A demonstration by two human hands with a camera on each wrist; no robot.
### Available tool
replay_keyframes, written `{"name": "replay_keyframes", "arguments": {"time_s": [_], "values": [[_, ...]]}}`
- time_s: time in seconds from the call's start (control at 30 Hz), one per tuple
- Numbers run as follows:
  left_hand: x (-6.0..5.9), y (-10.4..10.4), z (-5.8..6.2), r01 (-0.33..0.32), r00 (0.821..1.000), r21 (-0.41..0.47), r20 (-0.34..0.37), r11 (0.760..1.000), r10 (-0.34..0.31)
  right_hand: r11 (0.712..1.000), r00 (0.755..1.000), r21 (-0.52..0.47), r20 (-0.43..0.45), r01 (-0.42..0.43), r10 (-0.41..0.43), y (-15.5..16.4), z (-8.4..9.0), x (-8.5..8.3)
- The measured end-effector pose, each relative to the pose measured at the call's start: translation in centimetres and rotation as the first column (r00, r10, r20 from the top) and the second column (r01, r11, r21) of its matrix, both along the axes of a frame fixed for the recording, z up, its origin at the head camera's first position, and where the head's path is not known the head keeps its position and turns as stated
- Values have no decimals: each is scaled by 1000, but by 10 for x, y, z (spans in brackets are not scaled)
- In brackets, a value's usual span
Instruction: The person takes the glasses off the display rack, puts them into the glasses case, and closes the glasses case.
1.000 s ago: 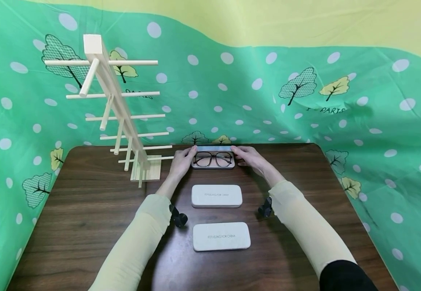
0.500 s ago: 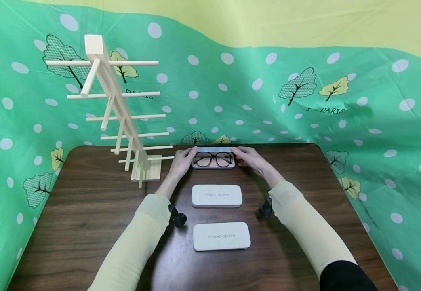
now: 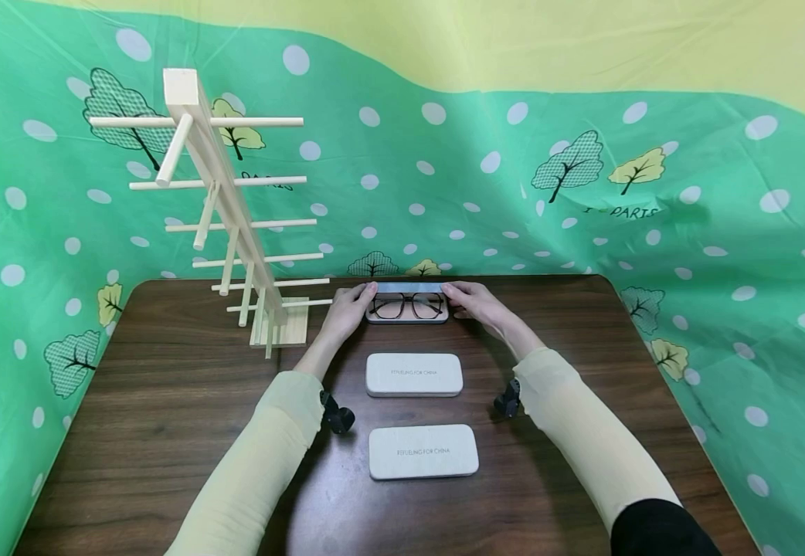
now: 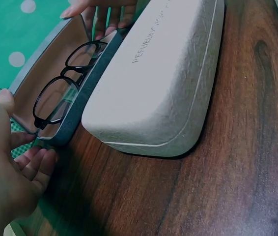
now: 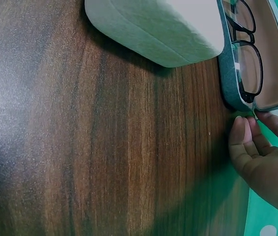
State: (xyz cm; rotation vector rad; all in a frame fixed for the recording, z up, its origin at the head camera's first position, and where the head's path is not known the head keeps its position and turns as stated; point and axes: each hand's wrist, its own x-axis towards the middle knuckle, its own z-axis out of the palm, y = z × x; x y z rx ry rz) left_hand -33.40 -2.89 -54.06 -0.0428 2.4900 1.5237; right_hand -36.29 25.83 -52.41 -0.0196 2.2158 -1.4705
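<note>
Left hand: your left hand (image 3: 351,307) grips the left end of the open glasses case (image 3: 407,307), thumb on the raised lid.
Right hand: your right hand (image 3: 470,301) pinches the right end the same way.
Risk: uneven pressure could likely snap the lid onto the black-framed glasses (image 3: 408,305) lying inside.
Pose: both forearms reach forward past two closed cases (image 3: 414,374) to the wooden table (image 3: 152,401)'s far edge.
Beyond: wooden display rack (image 3: 225,208), left.

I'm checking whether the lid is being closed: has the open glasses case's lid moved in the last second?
Yes, slightly. The lid of the open case now covers more of the glasses, while the closed middle case lies unmoved.
</note>
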Motion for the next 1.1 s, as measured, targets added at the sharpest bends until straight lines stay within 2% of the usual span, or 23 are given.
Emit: {"name": "replay_keyframes", "arguments": {"time_s": [0.33, 0.77, 1.1], "values": [[0, 0, -5, 0, 1000, 3, 2, 1000, 0, 1000, 1000, 2, -17, -13, 14, 1, -1, 2], [3, -3, -4, 24, 1000, -7, 1, 1000, -24, 1000, 999, -18, -29, -24, 23, 2, -2, 4], [2, -4, -7, 42, 999, -28, -8, 999, -42, 999, 998, 15, -47, -46, 47, 2, 0, 7]]}}
